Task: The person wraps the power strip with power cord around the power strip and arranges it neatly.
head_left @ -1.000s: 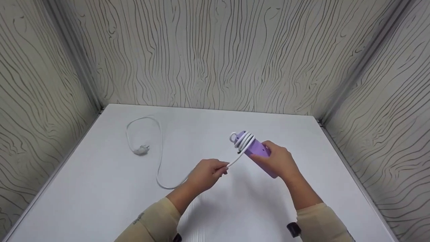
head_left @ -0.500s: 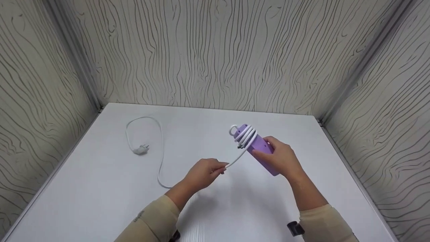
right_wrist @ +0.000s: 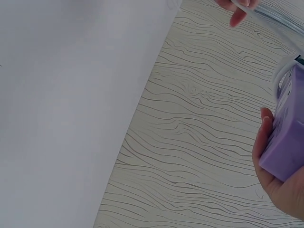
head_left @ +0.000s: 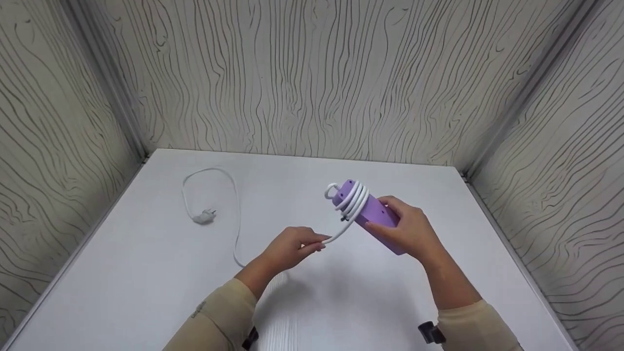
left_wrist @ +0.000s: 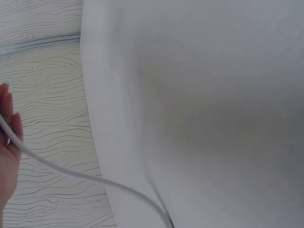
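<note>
Left hand (head_left: 291, 247) pinches the white cord (head_left: 360, 199) between thumb and fingers, while the right hand (head_left: 412, 231) grips the purple block (head_left: 378, 213), holding it tilted above the white table (head_left: 146, 273), turns of cord around its upper end. Compared with a second ago, that end sits slightly higher in the head view, the left hand is a little farther left, and the cord's bend on the tabletop has shifted right. The plug (head_left: 204, 217) lies where it did.
</note>
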Available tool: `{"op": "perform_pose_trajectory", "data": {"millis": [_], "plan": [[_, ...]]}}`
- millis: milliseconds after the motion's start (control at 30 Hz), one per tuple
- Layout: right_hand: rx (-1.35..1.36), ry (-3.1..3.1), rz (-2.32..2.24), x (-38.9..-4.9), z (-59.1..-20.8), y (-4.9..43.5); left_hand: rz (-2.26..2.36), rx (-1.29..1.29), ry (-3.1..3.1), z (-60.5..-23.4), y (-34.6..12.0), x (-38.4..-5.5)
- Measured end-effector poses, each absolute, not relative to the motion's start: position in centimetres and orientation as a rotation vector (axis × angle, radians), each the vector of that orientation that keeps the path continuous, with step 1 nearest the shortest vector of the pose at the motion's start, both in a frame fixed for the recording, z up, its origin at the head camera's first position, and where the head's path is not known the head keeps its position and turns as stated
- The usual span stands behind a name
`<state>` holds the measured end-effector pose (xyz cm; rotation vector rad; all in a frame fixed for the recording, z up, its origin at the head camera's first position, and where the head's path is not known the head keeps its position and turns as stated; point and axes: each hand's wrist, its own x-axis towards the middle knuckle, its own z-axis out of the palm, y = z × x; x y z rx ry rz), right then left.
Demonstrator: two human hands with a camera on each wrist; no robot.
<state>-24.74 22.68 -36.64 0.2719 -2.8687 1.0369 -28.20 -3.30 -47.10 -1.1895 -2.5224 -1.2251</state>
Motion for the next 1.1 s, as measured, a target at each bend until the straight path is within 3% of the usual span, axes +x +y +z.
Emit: {"op": "perform_pose_trajectory", "data": {"millis": [433, 667, 1100], "plan": [[0.77, -2.773, 1.041, -23.6, -36.5, 22.5, -1.254, -1.424, -2.597, -47.2, -4.2, -29.3], [1.086, -2.746, 0.995, -23.3, -36.7, 22.0, -1.209, -1.346, -2.8, -46.1, -4.2, -29.9], [1.305, -2.867, 0.804, -22.8, -38.0, 20.5, -0.261, -1.465, -2.734, -43.7, -3.4, -30.3]]}}
